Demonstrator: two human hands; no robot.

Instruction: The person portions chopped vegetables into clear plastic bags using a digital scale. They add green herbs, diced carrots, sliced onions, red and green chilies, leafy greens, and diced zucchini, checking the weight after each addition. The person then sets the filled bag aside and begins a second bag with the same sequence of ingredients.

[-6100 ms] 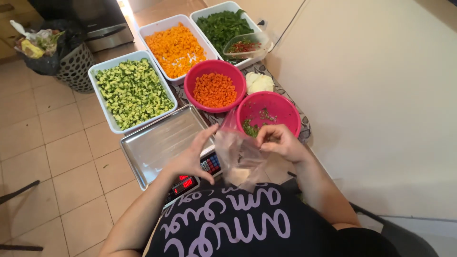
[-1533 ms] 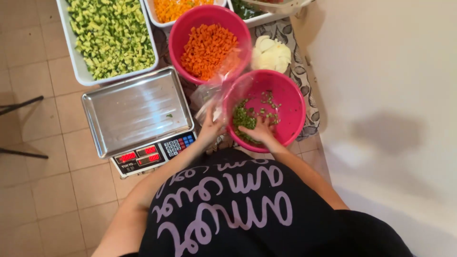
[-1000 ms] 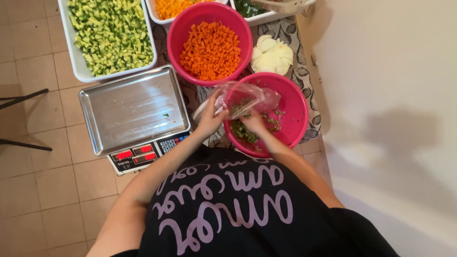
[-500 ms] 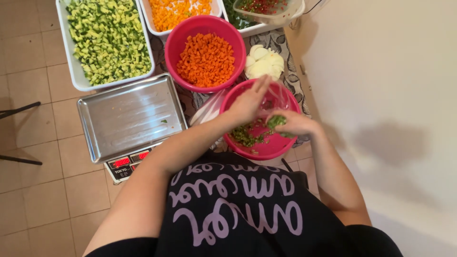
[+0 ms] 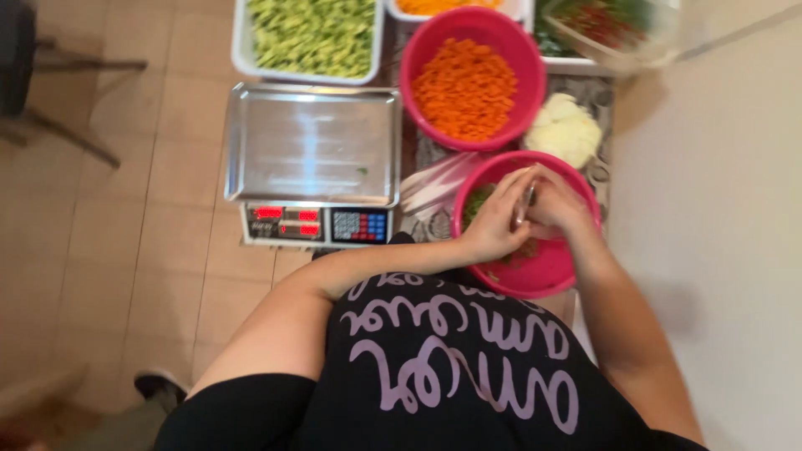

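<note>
I've got both hands together over the near pink bowl (image 5: 535,276): left hand (image 5: 499,224) and right hand (image 5: 558,205) pinch a clear bag (image 5: 525,205) between them, greens (image 5: 478,202) directly underneath, slightly left.

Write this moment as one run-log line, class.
left hand and right hand: together over pink bowl of chopped greens | bag between them: unclear | scale tray: bare | carrot bowl: behind

the hands (image 5: 528,213) cover most of the near pink bowl's (image 5: 543,280) contents and whatever they pinch, while the green-filled white tray (image 5: 242,50) and the blurred clear container (image 5: 622,33) are cut off by the top edge.
</note>
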